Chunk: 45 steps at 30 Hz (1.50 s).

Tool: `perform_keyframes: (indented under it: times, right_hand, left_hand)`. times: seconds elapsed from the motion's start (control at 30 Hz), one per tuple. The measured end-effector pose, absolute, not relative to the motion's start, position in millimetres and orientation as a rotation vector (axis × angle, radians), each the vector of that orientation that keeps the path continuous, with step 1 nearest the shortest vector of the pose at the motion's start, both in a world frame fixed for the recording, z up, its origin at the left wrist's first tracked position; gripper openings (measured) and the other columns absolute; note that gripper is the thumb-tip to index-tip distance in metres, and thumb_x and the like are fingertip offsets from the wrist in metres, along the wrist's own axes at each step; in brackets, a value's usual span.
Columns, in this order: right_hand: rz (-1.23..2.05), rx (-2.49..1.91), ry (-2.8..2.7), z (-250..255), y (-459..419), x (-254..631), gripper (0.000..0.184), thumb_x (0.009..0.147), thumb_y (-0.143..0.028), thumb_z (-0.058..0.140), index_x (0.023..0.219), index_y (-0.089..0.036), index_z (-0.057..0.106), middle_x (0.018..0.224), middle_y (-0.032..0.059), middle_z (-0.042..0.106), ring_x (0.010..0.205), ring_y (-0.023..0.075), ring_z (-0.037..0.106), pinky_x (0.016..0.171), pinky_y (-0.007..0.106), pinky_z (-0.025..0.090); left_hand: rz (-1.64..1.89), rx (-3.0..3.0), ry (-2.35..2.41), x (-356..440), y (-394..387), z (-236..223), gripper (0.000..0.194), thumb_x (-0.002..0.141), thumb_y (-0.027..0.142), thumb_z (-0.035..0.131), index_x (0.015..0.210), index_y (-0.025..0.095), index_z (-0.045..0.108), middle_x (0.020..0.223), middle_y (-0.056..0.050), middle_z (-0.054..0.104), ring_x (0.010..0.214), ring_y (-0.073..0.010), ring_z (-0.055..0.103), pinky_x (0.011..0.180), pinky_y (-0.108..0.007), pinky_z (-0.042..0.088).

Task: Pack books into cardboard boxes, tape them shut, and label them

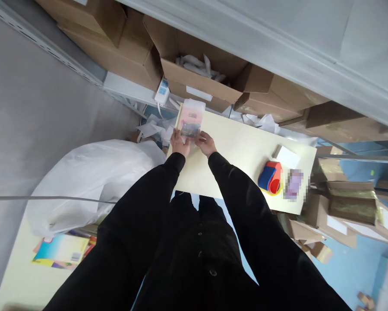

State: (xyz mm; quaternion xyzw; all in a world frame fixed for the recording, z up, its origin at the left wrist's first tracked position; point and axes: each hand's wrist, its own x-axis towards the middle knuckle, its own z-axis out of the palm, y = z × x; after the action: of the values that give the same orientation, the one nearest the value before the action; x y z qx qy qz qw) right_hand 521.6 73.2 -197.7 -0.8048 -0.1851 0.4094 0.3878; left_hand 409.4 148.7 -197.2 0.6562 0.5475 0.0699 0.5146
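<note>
A pink book or card with a dark picture on its lower half [192,119] lies at the far left end of the cream table [226,147]. A whitish, see-through sleeve or wrap seems to cover it and sticks out past its far edge. My left hand [180,143] grips its near left corner, thumb turned inward. At the near right corner, my right hand [206,143] pinches the edge with bent fingers. The fingertips are slightly blurred.
A red and blue tape dispenser [270,177], a white box [286,157] and a blurred-out purple item [293,185] are on the table's right. Behind stands an open carton [200,77] under a metal shelf. A white plastic bag [96,177] and colourful books [62,249] lie left.
</note>
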Motion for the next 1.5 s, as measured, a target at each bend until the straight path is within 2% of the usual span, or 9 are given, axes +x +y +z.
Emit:
perform_keyframes:
  times: [0.13,0.4,0.53,0.73,0.97,1.23,1.33,1.4,1.5]
  right_hand:
    - [1.060,-2.092,-0.285,-179,45,517,0.060,0.065,-0.019,0.066,0.123,-0.019,0.051,0.126,0.0119,0.056,0.098,0.0200,0.062,0.083,0.036,0.052]
    - [1.163,-2.077,-0.162,-118,-92,495,0.047,0.063,-0.031,0.062,0.108,-0.019,0.056,0.110,0.0095,0.061,0.071,0.0129,0.063,0.067,0.030,0.051]
    - [1.238,-2.038,-0.222,-100,-137,489,0.043,0.059,-0.034,0.063,0.099,-0.019,0.059,0.096,0.0057,0.063,0.063,0.0120,0.061,0.058,0.027,0.048]
    - [1.383,-1.875,-0.376,-86,-150,481,0.033,0.058,-0.034,0.065,0.087,-0.019,0.061,0.082,0.0028,0.064,0.058,0.0121,0.060,0.054,0.026,0.045]
    - [1.523,-1.774,-0.634,-80,-121,449,0.032,0.057,-0.039,0.069,0.082,-0.019,0.062,0.076,0.0015,0.064,0.058,0.0131,0.060,0.053,0.027,0.045]
    - [1.814,-1.592,-1.120,-80,-75,356,0.035,0.059,-0.042,0.070,0.085,-0.019,0.062,0.073,0.0006,0.062,0.058,0.0134,0.059,0.054,0.027,0.046]
    - [1.925,-1.524,-1.394,-82,-65,300,0.035,0.062,-0.041,0.067,0.086,-0.017,0.062,0.074,0.0016,0.063,0.058,0.0136,0.059,0.051,0.026,0.045]
    - [1.982,-1.469,-1.549,-83,-64,258,0.031,0.065,-0.038,0.064,0.087,-0.016,0.062,0.076,0.0020,0.063,0.057,0.0130,0.060,0.050,0.025,0.045]
    - [2.044,-1.395,-1.740,-88,-74,192,0.022,0.069,-0.028,0.061,0.088,-0.016,0.062,0.074,0.0017,0.065,0.057,0.0123,0.061,0.054,0.026,0.048]
  left_hand:
    - [0.253,1.589,1.371,404,140,-189,0.059,0.075,0.025,0.058,0.131,0.008,0.044,0.149,-0.019,0.030,0.141,-0.0291,0.022,0.116,-0.043,0.015]
    - [0.382,1.565,1.424,360,74,-143,0.053,0.076,0.029,0.057,0.125,0.011,0.048,0.145,-0.019,0.035,0.139,-0.0280,0.027,0.114,-0.044,0.022]
    - [0.387,1.495,1.439,321,26,-120,0.044,0.074,0.029,0.057,0.115,0.015,0.054,0.138,-0.018,0.045,0.134,-0.0271,0.036,0.111,-0.044,0.029]
    - [0.516,1.061,1.399,277,-51,-96,0.046,0.068,0.039,0.057,0.108,0.017,0.054,0.115,-0.016,0.062,0.109,-0.0284,0.061,0.095,-0.045,0.047]
    - [0.745,0.872,1.509,246,-99,-75,0.037,0.063,0.042,0.062,0.095,0.025,0.059,0.094,-0.006,0.070,0.090,-0.0280,0.067,0.084,-0.045,0.054]
    - [1.018,0.578,1.849,149,-131,-53,0.033,0.069,0.029,0.060,0.100,0.018,0.058,0.102,-0.011,0.069,0.095,-0.0213,0.066,0.092,-0.037,0.051]
    - [1.089,0.375,2.049,94,-157,-48,0.032,0.071,0.026,0.060,0.100,0.015,0.057,0.109,-0.013,0.066,0.100,-0.0224,0.064,0.094,-0.038,0.049]
    - [1.115,0.213,2.194,57,-179,-46,0.036,0.069,0.026,0.062,0.103,0.014,0.056,0.119,-0.017,0.060,0.114,-0.0266,0.057,0.101,-0.041,0.043]
    - [1.120,-0.082,2.399,5,-215,-51,0.054,0.065,0.028,0.067,0.114,0.015,0.049,0.139,-0.019,0.042,0.136,-0.0326,0.032,0.112,-0.047,0.025]
